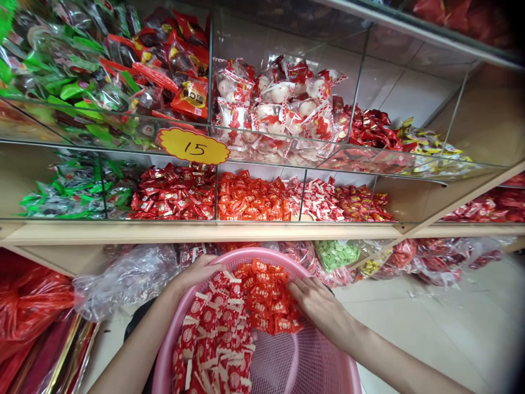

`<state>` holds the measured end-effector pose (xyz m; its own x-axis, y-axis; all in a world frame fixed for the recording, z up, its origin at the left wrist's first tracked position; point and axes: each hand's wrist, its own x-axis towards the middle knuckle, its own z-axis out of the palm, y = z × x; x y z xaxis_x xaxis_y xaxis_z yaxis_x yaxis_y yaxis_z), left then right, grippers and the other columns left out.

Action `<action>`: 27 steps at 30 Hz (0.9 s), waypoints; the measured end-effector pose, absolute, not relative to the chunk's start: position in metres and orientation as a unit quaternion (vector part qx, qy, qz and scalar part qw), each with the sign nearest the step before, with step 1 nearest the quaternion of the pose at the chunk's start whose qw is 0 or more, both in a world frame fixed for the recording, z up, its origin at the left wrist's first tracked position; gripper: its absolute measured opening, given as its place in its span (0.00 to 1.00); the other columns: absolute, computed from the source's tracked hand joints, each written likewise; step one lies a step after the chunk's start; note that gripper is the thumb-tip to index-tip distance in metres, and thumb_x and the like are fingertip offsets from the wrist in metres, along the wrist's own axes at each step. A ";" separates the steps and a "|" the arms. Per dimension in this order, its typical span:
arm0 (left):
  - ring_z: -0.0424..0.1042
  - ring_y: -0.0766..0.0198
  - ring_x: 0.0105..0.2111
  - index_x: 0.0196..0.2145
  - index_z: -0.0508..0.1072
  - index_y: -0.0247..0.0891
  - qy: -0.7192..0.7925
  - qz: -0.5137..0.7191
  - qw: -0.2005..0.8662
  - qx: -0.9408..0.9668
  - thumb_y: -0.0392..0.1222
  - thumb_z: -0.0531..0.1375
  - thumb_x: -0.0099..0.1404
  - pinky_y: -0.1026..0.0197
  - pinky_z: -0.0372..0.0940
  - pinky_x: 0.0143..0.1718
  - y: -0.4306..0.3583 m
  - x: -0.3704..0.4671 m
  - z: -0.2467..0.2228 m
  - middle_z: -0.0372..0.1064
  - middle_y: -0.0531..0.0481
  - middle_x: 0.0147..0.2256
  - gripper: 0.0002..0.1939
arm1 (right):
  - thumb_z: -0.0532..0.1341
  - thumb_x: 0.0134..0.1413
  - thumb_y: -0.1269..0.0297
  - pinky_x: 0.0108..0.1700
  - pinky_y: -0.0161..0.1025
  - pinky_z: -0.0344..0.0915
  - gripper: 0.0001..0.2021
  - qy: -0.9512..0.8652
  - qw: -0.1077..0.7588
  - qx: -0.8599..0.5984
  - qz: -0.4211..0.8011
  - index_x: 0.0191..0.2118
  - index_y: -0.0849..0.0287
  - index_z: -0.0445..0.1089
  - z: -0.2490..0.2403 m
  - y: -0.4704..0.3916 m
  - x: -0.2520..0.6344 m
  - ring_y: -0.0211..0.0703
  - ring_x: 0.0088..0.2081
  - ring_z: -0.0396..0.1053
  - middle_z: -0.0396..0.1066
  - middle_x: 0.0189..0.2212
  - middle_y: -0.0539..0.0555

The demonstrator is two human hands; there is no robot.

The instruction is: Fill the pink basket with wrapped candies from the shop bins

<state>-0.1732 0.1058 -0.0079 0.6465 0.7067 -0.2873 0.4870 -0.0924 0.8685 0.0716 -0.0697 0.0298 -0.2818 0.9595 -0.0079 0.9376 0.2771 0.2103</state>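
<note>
The left hand (pixel 199 272) curls over the rim of the basket (pixel 262 251), lower centre of the frame, probably steadying it; the right hand (pixel 315 302), fingers together, lies by orange sweets (pixel 268 298), grip unclear. Red sweets (pixel 213 334) sit left, apparently kept separate.

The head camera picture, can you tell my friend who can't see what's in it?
A person's left hand and right hand are at opposite sides of a pink basket partly filled with red-and-white candies and orange-red candies. Behind it, shelves hold more wrapped sweets, with a yellow sign reading 15.
</note>
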 end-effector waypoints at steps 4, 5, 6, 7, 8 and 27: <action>0.57 0.68 0.21 0.26 0.73 0.33 0.416 0.102 0.533 0.730 0.51 0.55 0.49 0.67 0.50 0.23 0.105 -0.173 -0.007 0.59 0.56 0.19 0.17 | 0.52 0.50 0.75 0.37 0.41 0.52 0.06 0.790 0.069 0.604 0.082 0.33 0.59 0.62 0.029 -0.068 0.071 0.43 0.33 0.62 0.67 0.30 0.52; 0.57 0.68 0.21 0.26 0.73 0.33 0.414 0.102 0.536 0.729 0.51 0.55 0.49 0.67 0.50 0.23 0.105 -0.173 -0.007 0.59 0.56 0.19 0.17 | 0.52 0.50 0.74 0.36 0.41 0.51 0.05 0.791 0.069 0.602 0.085 0.32 0.58 0.61 0.029 -0.067 0.070 0.43 0.34 0.61 0.67 0.29 0.52; 0.58 0.68 0.21 0.27 0.73 0.33 0.412 0.102 0.538 0.728 0.51 0.55 0.49 0.67 0.51 0.23 0.104 -0.173 -0.006 0.60 0.56 0.19 0.18 | 0.52 0.51 0.74 0.35 0.41 0.51 0.04 0.792 0.070 0.601 0.086 0.31 0.58 0.61 0.029 -0.065 0.070 0.44 0.33 0.61 0.66 0.28 0.52; 0.58 0.68 0.21 0.27 0.73 0.33 0.411 0.102 0.541 0.727 0.52 0.55 0.49 0.67 0.51 0.23 0.104 -0.173 -0.006 0.60 0.56 0.19 0.18 | 0.52 0.51 0.73 0.35 0.41 0.50 0.04 0.793 0.071 0.598 0.088 0.30 0.58 0.61 0.029 -0.064 0.070 0.44 0.33 0.61 0.66 0.27 0.52; 0.58 0.68 0.21 0.27 0.74 0.33 0.410 0.101 0.544 0.725 0.52 0.55 0.49 0.68 0.51 0.23 0.104 -0.173 -0.005 0.60 0.56 0.19 0.18 | 0.52 0.51 0.73 0.34 0.40 0.50 0.04 0.794 0.072 0.597 0.089 0.30 0.59 0.61 0.028 -0.062 0.070 0.44 0.33 0.61 0.66 0.27 0.52; 0.56 0.69 0.21 0.28 0.73 0.32 0.407 0.093 0.540 0.731 0.52 0.54 0.50 0.67 0.50 0.22 0.106 -0.174 -0.010 0.60 0.56 0.19 0.19 | 0.50 0.51 0.77 0.37 0.40 0.50 0.07 0.784 0.062 0.606 0.115 0.32 0.59 0.60 0.019 -0.059 0.066 0.40 0.31 0.62 0.65 0.31 0.51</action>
